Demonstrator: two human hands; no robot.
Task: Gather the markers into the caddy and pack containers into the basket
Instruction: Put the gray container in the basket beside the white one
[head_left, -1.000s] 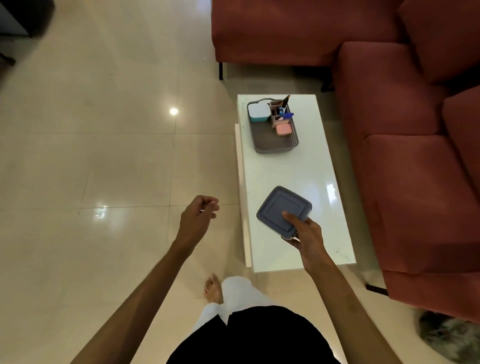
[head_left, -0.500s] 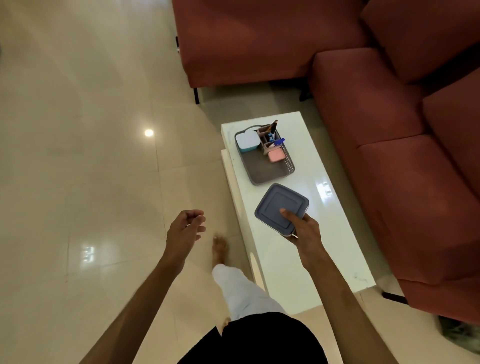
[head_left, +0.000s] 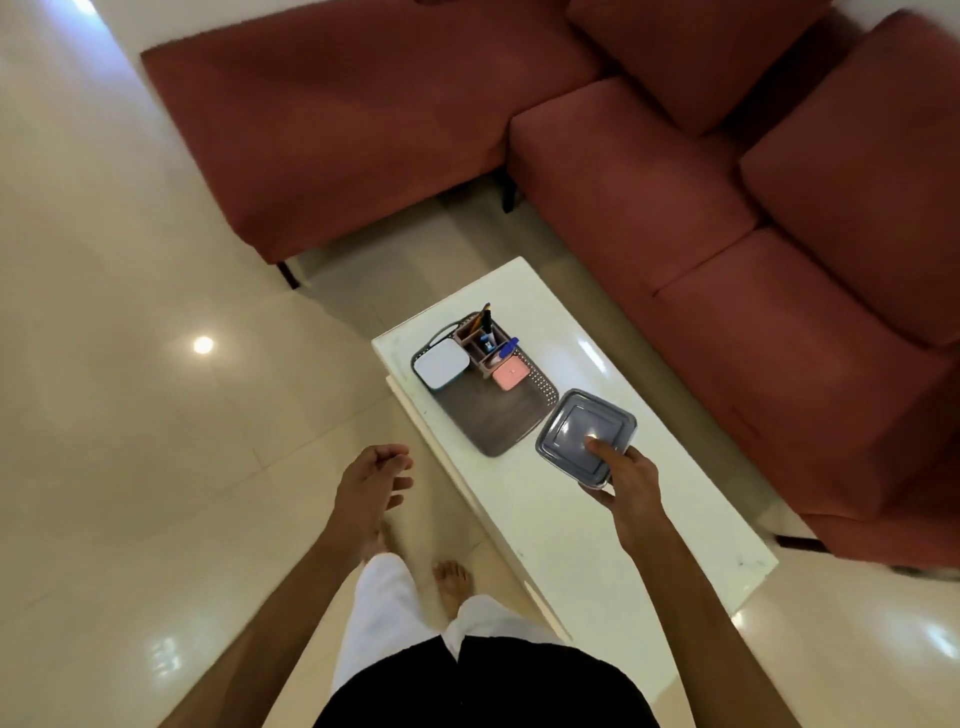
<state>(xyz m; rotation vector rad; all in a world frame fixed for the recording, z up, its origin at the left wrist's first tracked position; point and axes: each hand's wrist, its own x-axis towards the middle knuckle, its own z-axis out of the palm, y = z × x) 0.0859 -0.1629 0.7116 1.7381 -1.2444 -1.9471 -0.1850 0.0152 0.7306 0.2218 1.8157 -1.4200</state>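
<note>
From my head view, the grey perforated plastic basket (head_left: 488, 410) sits on the far half of the white glossy surface (head_left: 571, 519) and is already partly packed. A white-lidded container with a teal base (head_left: 441, 364) lies in its far left corner, a small pink square container (head_left: 511, 375) lies toward its right side, and the mauve compartmented caddy (head_left: 480, 345) stands between them with markers (head_left: 501, 351) upright or leaning in its cells. I see no loose markers on the surface, so I judge that half done.

What remains is the grey square lidded container (head_left: 584, 436), which my right hand (head_left: 631, 480) holds in the air just beside the basket's near right corner, thumb on the lid and the other fingers curled beneath the near edge. It is lid up, tilted slightly toward me. Being nearly square it has no clear long axis; its corners point roughly along and across the surface. The basket's long axis runs along the surface, and its near half is bare, so I judge there is room.

My left hand (head_left: 371, 486) hangs over the floor beside the surface, fingers loosely spread, holding nothing.
</note>
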